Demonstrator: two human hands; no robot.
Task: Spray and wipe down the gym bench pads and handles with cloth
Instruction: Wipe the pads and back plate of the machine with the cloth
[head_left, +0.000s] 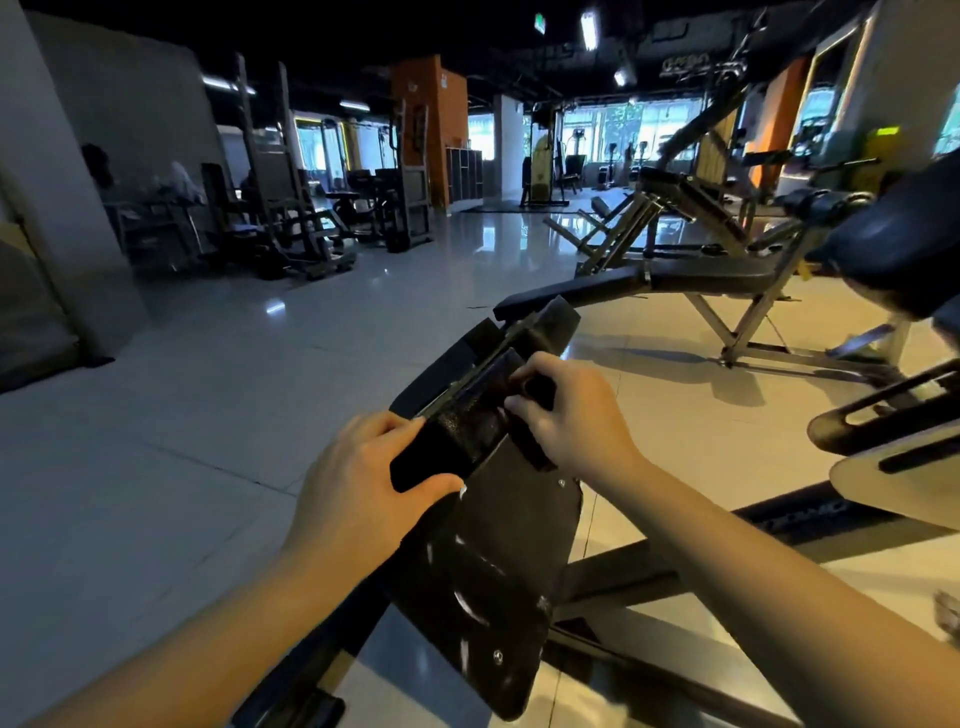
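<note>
A black gym bench (493, 571) stands right below me, its dark backing plate with bolts facing up. At its upper end sits a metal bracket (483, 395) with black handle grips on both sides. My left hand (358, 488) grips the left black handle (421, 467), thumb underneath and fingers over the top. My right hand (571, 415) curls its fingers round the right black handle (540, 387). No cloth or spray bottle is in view.
A second black bench (701, 270) on a grey frame stands just beyond. A big dark pad (898, 244) and a beige machine base (883, 473) crowd the right. Weight machines (291, 223) line the left wall. Glossy tile floor (208, 415) lies open to the left.
</note>
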